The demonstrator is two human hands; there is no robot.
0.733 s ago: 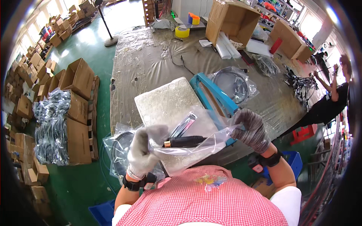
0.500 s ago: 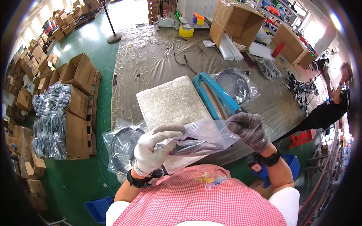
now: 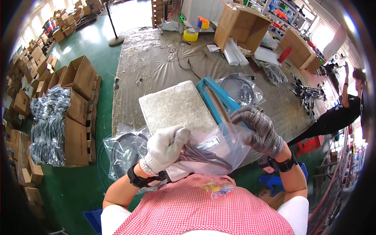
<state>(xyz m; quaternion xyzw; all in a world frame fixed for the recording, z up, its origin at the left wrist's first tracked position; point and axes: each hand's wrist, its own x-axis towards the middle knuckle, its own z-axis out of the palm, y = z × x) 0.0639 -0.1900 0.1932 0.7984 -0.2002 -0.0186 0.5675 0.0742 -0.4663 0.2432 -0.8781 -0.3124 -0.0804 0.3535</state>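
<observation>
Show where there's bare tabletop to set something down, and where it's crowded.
Free: the tabletop left of the thin dark cable, beyond the pale slab; the slab's far half; a patch between the cable pile and the bagged coil beside the blue tool. Crowded: around the left hand, right hand and clear bag, and around the cardboard box and white rolls.

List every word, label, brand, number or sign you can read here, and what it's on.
None that can be read, so nothing to quote.
Brown carton, left side: any print is too blurred.
Clear bag being held: bright patch, label or glare unclear; no legible text.
White slip on the table: too small.
Checked apron: colourful motif, no legible word.
</observation>
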